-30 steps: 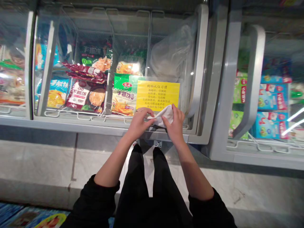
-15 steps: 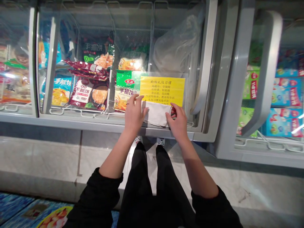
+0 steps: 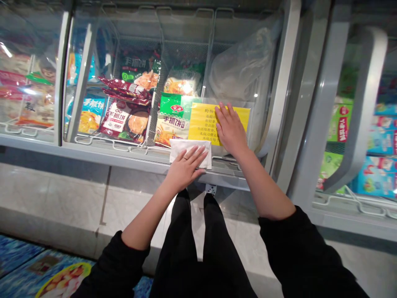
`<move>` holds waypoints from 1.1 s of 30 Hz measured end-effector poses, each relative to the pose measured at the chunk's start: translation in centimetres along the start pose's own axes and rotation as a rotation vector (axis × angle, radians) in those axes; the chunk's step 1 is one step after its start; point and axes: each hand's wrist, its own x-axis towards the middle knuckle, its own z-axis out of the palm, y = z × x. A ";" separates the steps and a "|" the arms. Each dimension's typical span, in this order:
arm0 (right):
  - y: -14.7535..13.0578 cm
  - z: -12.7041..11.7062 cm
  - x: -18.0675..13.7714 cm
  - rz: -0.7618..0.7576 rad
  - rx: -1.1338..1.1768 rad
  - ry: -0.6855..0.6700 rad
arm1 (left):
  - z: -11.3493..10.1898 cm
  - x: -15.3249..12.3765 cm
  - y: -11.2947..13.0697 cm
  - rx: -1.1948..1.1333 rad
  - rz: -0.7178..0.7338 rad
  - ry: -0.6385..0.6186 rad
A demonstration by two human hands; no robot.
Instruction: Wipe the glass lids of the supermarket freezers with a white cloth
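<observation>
My left hand (image 3: pixel 185 167) lies flat on a folded white cloth or tissue (image 3: pixel 176 145) at the front edge of the freezer's glass lid (image 3: pixel 180 25). Its fingers are stretched out and cover the lower part of the white piece. Further up and to the right, my right hand (image 3: pixel 230 129) rests with straight fingers over a yellow printed sign (image 3: pixel 198 124) on the glass. Part of the sign's text is hidden beneath it. Nothing is held in the right hand.
Under the glass lie a green food packet (image 3: pixel 171 103), a dark red packet (image 3: pixel 124 120) and a blue packet (image 3: pixel 92 114) in wire compartments. A grey handle (image 3: pixel 361 120) sticks up on the freezer at the right. Blue patterned boxes (image 3: pixel 18 265) stand at the lower left.
Both hands were at the white piece's sides. My left hand now presses flat on it, lower and further left, while my right hand has moved up onto the sign. The view has shifted slightly.
</observation>
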 end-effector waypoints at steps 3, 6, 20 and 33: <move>-0.5 0.7 0.6 0.007 -0.019 -0.006 | -0.2 0.2 0.5 -0.025 0.109 -0.032; -0.5 1.1 0.4 -0.003 -0.031 0.001 | -0.8 1.2 -0.8 -0.042 0.085 -0.040; -4.4 2.5 4.0 0.111 -0.016 0.140 | -1.6 -0.8 -4.0 -0.067 -0.147 0.039; -7.4 4.9 5.5 0.181 -0.005 0.142 | -1.9 -3.3 -5.9 -0.031 -0.259 0.057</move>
